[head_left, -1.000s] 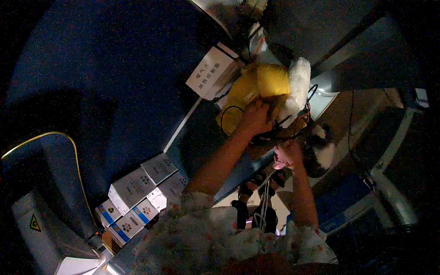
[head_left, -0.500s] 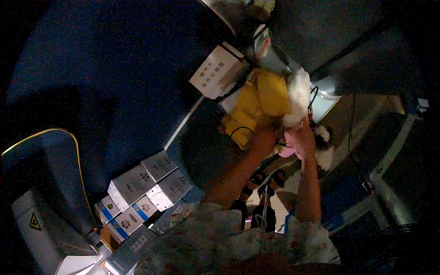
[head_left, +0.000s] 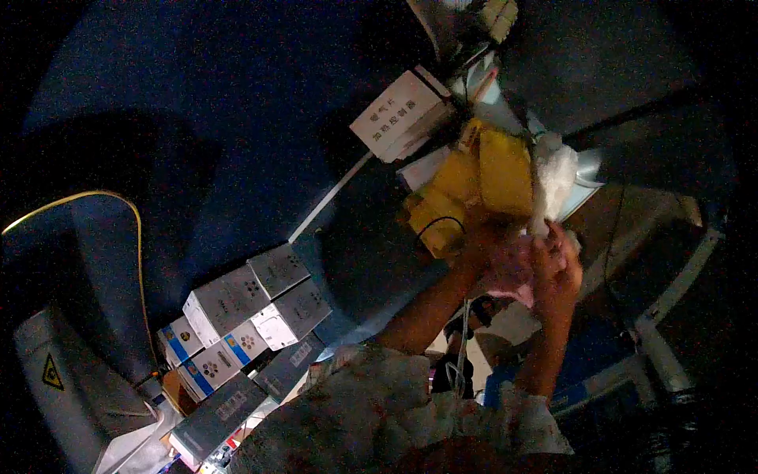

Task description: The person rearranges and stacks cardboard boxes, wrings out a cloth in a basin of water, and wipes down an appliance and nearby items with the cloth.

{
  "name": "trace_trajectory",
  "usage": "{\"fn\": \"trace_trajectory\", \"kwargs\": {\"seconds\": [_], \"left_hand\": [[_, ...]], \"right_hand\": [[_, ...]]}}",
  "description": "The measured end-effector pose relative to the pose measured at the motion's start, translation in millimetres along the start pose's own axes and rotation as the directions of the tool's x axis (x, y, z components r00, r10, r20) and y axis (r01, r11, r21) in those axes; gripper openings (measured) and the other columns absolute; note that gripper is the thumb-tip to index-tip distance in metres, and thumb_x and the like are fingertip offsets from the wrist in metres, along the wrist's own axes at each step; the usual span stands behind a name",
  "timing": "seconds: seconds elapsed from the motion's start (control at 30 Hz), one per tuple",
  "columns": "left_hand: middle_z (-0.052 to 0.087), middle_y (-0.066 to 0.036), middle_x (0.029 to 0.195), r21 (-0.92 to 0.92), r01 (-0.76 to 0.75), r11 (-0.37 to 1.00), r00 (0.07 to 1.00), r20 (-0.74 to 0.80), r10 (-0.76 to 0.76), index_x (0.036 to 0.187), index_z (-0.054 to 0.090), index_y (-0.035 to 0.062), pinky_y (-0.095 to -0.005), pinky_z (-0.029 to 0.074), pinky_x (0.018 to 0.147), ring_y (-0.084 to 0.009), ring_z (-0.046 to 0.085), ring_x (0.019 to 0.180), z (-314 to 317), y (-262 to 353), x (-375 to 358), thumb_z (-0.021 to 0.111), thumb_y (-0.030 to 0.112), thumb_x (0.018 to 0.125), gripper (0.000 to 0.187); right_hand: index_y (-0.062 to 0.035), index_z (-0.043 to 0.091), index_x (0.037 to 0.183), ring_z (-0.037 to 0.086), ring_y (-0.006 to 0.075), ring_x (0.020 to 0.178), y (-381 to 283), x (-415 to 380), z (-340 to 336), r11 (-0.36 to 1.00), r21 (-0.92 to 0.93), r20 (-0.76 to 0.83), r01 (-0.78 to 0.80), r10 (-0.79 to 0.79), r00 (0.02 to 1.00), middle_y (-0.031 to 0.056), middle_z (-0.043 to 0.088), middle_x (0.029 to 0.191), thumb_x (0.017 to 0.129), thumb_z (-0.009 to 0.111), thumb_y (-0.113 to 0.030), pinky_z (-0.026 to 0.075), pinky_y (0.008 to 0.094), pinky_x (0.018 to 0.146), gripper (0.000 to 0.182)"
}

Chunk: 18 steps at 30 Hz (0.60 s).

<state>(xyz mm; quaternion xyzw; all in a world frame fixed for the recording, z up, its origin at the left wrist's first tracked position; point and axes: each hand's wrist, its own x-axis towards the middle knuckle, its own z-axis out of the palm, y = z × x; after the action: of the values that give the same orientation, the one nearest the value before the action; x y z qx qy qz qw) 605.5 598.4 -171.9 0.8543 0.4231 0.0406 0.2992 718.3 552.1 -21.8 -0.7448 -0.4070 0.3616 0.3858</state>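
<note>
A pink, soft-looking piece (head_left: 512,270) lies between my two hands. My right hand (head_left: 559,257) is closed on its right side, fingers curled over it. In deep shadow at its left edge is my left hand (head_left: 483,243), and I cannot tell how its fingers are placed. Just beyond the right hand, a white fluffy bundle (head_left: 557,175) reaches down to the fingers. Beside it, to the left, several yellow boxes (head_left: 505,174) are bunched together, with a thin black cable looped over the lowest one.
A white box (head_left: 401,114) with printed characters stands beyond the yellow boxes. Grey and white boxes (head_left: 229,304) are stacked at lower left, near a yellow cable (head_left: 136,237) and a grey machine (head_left: 59,379) with a warning triangle. A metal frame (head_left: 679,276) stands right. The room is dark.
The view has shifted, so most things sit farther right. My hands have come closer together around the pink piece, and more of it shows between them.
</note>
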Motion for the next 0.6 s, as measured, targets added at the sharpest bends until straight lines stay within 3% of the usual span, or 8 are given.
{"fn": "trace_trajectory", "kwargs": {"seconds": [0.07,0.1,0.2,0.23,0.3,0.43,0.53,0.6], "left_hand": [[0.048,-0.02,0.114,-0.007,0.003,1.0,0.999,-0.048,-0.003,0.118,0.048,0.0079,-0.0482,0.036,0.089,-0.0344,0.051,0.099,6,7,6,0.055,0.019,0.075,0.045],[0.048,-0.02,0.114,-0.021,0.01,1.0,0.997,-0.07,-0.012,0.118,0.048,0.0077,-0.0482,0.036,0.09,-0.0344,0.051,0.099,5,6,9,0.056,0.019,0.074,0.045],[0.047,-0.02,0.115,-0.063,0.037,0.997,0.991,-0.124,-0.045,0.118,0.048,0.0072,-0.0479,0.035,0.09,-0.0343,0.05,0.099,4,10,12,0.056,0.02,0.074,0.046],[0.047,-0.02,0.115,-0.091,0.046,0.995,0.99,-0.131,-0.057,0.117,0.048,0.007,-0.0478,0.035,0.091,-0.0343,0.05,0.099,1,14,11,0.057,0.021,0.074,0.046],[0.047,-0.019,0.115,-0.153,0.05,0.987,0.986,-0.148,-0.073,0.117,0.048,0.0066,-0.0477,0.035,0.091,-0.0343,0.05,0.1,-8,20,6,0.057,0.022,0.074,0.046],[0.046,-0.019,0.116,-0.317,0.044,0.948,0.973,-0.201,-0.112,0.117,0.048,0.0059,-0.0473,0.034,0.092,-0.0343,0.05,0.1,-47,35,3,0.059,0.023,0.074,0.047],[0.046,-0.018,0.117,-0.379,0.048,0.924,0.947,-0.278,-0.163,0.117,0.048,0.0054,-0.0471,0.033,0.093,-0.0343,0.05,0.1,-91,41,19,0.059,0.024,0.074,0.048],[0.044,-0.017,0.119,-0.344,0.088,0.935,0.926,-0.319,-0.205,0.114,0.049,0.0042,-0.0466,0.032,0.095,-0.0333,0.047,0.104,-96,34,42,0.061,0.026,0.073,0.048]], "right_hand": [[-0.0056,0.044,0.123,0.056,0.02,0.09,11,32,-1,0.751,0.615,0.156,-0.241,0.183,0.971,0.0088,0.057,0.099,0.089,0.05,-0.027,0.047,0.0294,0.075,0.04],[-0.0052,0.044,0.122,0.055,0.0202,0.093,14,55,6,0.653,0.708,0.199,-0.268,0.179,0.963,0.0096,0.056,0.102,0.09,0.046,-0.032,0.046,0.0303,0.078,0.042],[-0.0057,0.045,0.119,0.052,0.0194,0.1,77,113,51,0.514,0.805,0.27,-0.296,0.127,0.955,0.0086,0.053,0.108,0.092,0.039,-0.04,0.042,0.0315,0.085,0.045],[-0.0061,0.046,0.117,0.052,0.0194,0.1,102,122,69,0.63,0.742,0.176,-0.228,0.146,0.974,0.0078,0.053,0.108,0.091,0.041,-0.04,0.042,0.0314,0.085,0.043],[-0.0069,0.047,0.114,0.052,0.0181,0.098,130,128,84,0.604,0.763,0.16,-0.23,0.167,0.973,0.0066,0.054,0.107,0.09,0.045,-0.039,0.043,0.0304,0.083,0.04],[-0.0075,0.05,0.107,0.053,0.0154,0.092,131,129,79,0.611,0.74,0.158,-0.282,0.25,0.955,0.0048,0.054,0.101,0.087,0.051,-0.037,0.044,0.0287,0.08,0.035],[-0.0066,0.051,0.106,0.053,0.0167,0.094,131,117,77,0.594,0.749,0.139,-0.292,0.291,0.947,0.0047,0.055,0.103,0.089,0.045,-0.044,0.044,0.0286,0.08,0.042],[-0.0054,0.047,0.114,0.051,0.0191,0.1,149,127,56,0.269,0.819,0.566,-0.507,-0.229,0.792,0.0062,0.052,0.112,0.089,0.037,-0.05,0.043,0.0297,0.083,0.052]]}}
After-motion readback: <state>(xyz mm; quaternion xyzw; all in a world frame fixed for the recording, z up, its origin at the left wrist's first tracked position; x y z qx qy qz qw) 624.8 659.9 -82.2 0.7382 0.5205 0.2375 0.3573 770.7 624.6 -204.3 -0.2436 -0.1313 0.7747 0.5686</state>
